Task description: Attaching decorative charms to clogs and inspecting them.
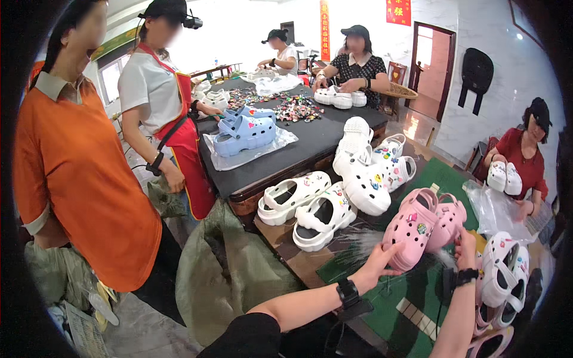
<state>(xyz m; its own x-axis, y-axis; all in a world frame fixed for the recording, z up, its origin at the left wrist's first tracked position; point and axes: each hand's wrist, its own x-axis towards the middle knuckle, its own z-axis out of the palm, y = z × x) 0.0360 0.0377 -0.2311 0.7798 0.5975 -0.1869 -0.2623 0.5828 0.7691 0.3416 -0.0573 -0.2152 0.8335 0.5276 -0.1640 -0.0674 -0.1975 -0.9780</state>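
My left hand [380, 262] grips a pink clog [413, 225] by its toe, thumb on top and fingers beneath. Beside it, a second pink clog [444, 224] has its front end in my right hand [466, 249], whose fingers are closed on it. Both clogs carry small colourful charms and are tilted, heels away from me, above a green mat [382, 304]. Just beyond my left hand stand a white sandal-like clog [328, 218] and its mate [295, 196], also with charms. Several more white clogs [365, 179] lie piled behind them.
White and pink clogs [500, 280] are stacked at my right, near a clear plastic bag [498, 209]. Blue clogs [245, 136] and scattered charms [298, 108] cover parts of the dark table. Several people stand or sit around. A greenish sack [224, 268] stands left of my arm.
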